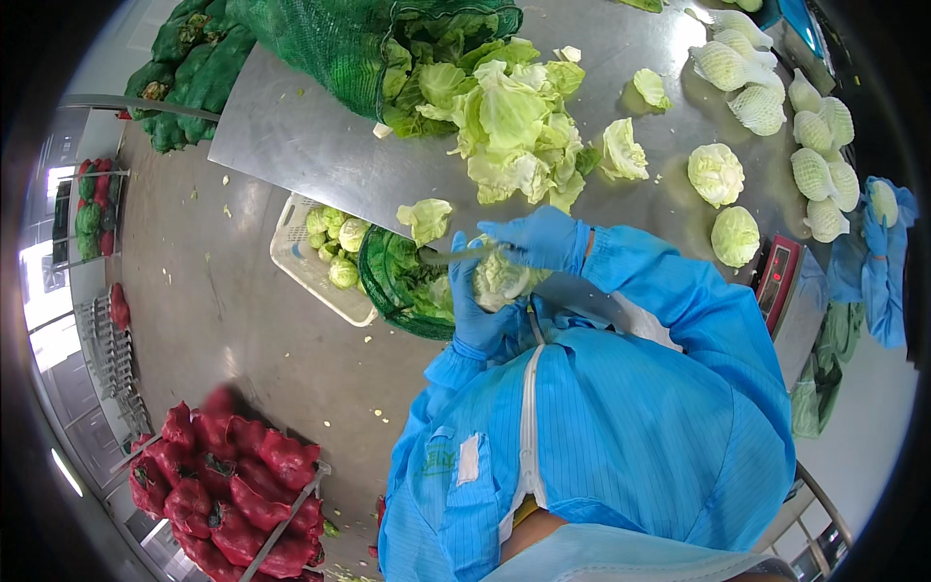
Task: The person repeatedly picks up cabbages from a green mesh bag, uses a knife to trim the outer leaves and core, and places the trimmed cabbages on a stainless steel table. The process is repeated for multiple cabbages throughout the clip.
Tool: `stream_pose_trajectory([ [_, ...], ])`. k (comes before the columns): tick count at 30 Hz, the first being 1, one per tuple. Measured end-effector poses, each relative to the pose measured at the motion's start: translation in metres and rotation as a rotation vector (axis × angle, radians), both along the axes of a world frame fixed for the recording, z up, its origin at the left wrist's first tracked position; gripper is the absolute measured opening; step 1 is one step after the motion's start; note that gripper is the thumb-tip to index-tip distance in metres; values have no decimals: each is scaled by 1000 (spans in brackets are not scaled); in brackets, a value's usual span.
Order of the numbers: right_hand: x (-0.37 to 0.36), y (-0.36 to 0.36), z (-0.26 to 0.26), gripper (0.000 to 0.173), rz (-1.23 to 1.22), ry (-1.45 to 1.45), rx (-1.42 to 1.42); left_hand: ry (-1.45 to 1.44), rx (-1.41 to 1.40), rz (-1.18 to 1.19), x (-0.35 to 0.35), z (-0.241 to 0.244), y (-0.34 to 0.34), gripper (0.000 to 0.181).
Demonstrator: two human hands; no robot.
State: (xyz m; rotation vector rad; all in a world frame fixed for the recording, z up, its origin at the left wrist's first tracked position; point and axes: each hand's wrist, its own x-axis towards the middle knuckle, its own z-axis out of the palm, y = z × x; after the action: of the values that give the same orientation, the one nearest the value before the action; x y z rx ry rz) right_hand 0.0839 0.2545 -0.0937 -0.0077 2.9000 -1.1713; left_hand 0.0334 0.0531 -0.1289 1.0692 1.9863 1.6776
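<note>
My left hand, in a blue glove, cups a pale green cabbage from below and the side, close to my chest. Above the cabbage is my right hand, also gloved. It grips a knife whose blurred blade points left across the cabbage; its handle is hidden in my fingers. Under the blade sits a green mesh bag, opened wide, with leaves inside. One loose leaf lies at the table edge just beyond.
A steel table carries a pile of loose leaves, a full green mesh sack, trimmed cabbages and net-wrapped ones. A scale stands right, near a co-worker's gloved hand. Left are a cabbage crate and red sacks.
</note>
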Motion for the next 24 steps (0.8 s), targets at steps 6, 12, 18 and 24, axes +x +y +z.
stream_pose_trajectory([
  [6, -12, 50, -53, 26, -383, -56, -153, -208, 127, 60, -2, -23, -15, 102],
  [12, 14, 113, -116, 39, -780, -38, -134, -738, 307, 247, -17, -15, -17, 99],
  [18, 22, 50, -34, 62, -766, 36, -179, -1304, 346, 367, -22, -36, -30, 77],
  [24, 20, -39, -13, 76, -503, -197, -803, -1437, 431, 286, -11, -9, -17, 82],
])
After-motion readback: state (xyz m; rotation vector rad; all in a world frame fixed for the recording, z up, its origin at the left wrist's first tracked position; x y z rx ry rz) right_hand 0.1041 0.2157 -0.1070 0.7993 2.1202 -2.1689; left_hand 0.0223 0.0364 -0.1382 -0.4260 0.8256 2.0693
